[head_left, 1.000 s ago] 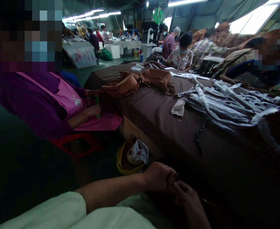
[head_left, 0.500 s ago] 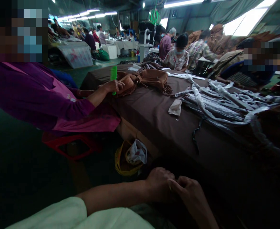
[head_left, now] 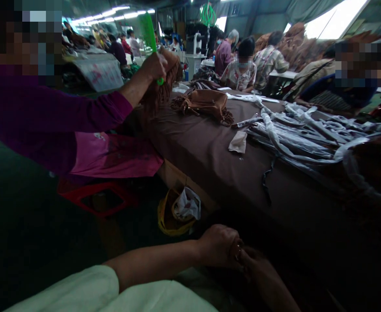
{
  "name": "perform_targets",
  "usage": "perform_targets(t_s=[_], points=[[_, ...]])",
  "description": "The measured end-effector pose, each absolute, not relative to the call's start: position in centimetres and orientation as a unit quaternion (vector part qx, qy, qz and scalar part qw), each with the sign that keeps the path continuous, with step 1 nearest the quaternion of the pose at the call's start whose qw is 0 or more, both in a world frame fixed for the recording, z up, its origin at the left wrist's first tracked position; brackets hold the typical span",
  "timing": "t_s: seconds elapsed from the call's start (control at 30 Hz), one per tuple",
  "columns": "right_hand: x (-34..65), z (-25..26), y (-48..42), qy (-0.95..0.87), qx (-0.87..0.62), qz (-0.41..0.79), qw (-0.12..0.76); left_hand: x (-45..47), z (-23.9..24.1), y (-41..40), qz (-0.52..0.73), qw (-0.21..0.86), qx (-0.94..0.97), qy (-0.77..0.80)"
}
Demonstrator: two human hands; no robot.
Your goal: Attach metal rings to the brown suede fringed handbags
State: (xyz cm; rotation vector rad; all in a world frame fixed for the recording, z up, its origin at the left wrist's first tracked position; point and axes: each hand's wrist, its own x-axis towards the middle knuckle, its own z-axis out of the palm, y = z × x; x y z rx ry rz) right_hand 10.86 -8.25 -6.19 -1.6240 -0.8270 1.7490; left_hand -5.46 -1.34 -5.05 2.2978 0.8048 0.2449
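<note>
My left hand (head_left: 219, 246) and my right hand (head_left: 258, 271) meet low in front of me, below the near edge of the brown-covered table (head_left: 210, 151). Both have their fingers curled together in a pinch, fingertips touching. What they hold is too small and dark to make out. My left forearm comes out of a pale sleeve (head_left: 89, 290).
A person in a purple top (head_left: 47, 117) sits at my left on a red stool (head_left: 92, 195), lifting a fringed brown bag (head_left: 164, 82) with a green comb (head_left: 149, 34). Another brown bag (head_left: 206, 104) and several white wrapped strips (head_left: 301, 134) lie on the table. A yellow bag (head_left: 174, 212) sits on the floor.
The person on my left has raised the comb and one fringed bag off the table. My two hands stay together low down, shifting only slightly.
</note>
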Motion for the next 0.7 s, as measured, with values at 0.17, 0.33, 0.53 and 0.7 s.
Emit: perform_targets(t_s=[0.17,0.33,0.53,0.7], points=[[9.4,-6.7,-7.4,-0.308,-0.676,0.603,0.292,-5.8,-4.9,-0.7,0.07,0.367,0.87,0.322],[9.4,-4.4,-7.4,-0.358,-0.654,0.591,0.309,-6.1,-4.2,0.0,0.05,0.373,0.866,0.33],[11.3,-1.8,-8.2,-0.469,-0.615,0.55,0.314,-5.8,-3.3,-0.2,0.052,0.321,0.888,0.325],[11.2,-0.7,-8.0,-0.504,-0.633,0.524,0.267,-5.1,-3.5,-1.1,0.022,0.235,0.926,0.295]])
